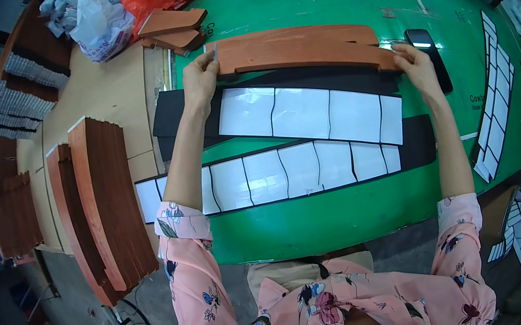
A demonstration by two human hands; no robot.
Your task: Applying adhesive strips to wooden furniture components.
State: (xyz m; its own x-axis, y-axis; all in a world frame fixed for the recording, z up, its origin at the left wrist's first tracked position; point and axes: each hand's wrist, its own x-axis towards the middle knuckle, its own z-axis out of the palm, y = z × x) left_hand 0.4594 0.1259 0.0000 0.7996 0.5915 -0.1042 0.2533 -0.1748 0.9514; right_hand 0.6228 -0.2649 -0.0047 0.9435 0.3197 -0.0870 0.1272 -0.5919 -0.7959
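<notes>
1. Reddish-brown boards (298, 58) lie between the two hands, just beyond the black strips; we read two overlapping layers, wood-like in grain, but cannot tell whether they are joined.
2. Left hand (200, 81): thumb and fingers closed on the boards' left end. Right hand (416, 62): fingertips pinched at the right end, by the stepped corner.
3. Handling, our estimate: stiff along the length, moderate in weight, not very fragile. The smooth face may slide a little under dry fingers, and the layers could shift against each other.
4. Hold: we favour both ends, thumbs on top and fingers beneath, pressing the layers together. The narrow right tip looks the weaker place.
5. Shape: long, gently curved edges; a shallow step shows along the near edge, right of the left hand.
6. Nearer the body than both hands: black strips (418, 139), matt and apparently flexible, partly faced with white backing sheets (305, 112), glossy and slit by wavy lines.
7. Just right of the right hand: a dark phone-like slab (442, 71), smooth, on the green table cover (353, 219).
8. Left of the left hand, well apart: stacked brown pieces (112, 204), upright, curved, edges closely layered.
</notes>
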